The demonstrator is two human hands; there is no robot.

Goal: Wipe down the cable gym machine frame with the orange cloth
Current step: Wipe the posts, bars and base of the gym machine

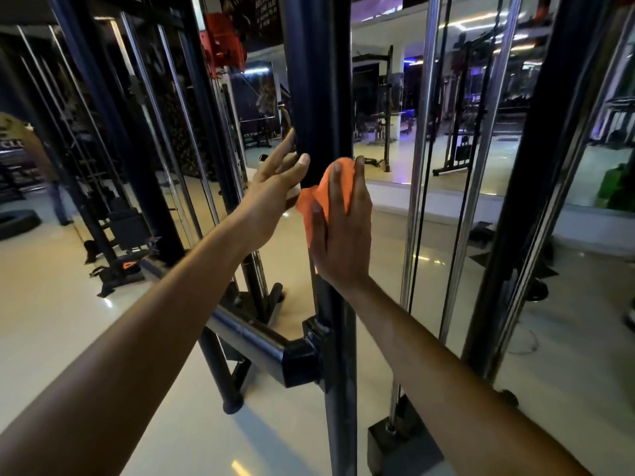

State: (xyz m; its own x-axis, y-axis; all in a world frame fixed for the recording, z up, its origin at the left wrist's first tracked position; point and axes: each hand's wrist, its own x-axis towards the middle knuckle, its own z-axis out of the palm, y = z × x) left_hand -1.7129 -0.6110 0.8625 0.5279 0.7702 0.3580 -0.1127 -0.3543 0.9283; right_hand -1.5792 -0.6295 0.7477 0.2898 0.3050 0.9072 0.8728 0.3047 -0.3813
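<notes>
Orange cloth (326, 197) pressed on black frame post (318, 80) | right hand (340, 231) flat, fingers straight | left hand (278, 176) open, touching post

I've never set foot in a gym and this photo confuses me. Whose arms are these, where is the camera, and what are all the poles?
The camera sits on the person's head, looking forward and down, so the two arms are their own. The thick black upright post belongs to a cable exercise machine; the shiny chrome rods beside it are part of the same frame. The right hand presses an orange cloth flat against the post to wipe it. The left hand rests open against the post's other side, thumb touching it, holding nothing. Behind the machine, a mirror appears to reflect more gym equipment above the pale floor.
</notes>
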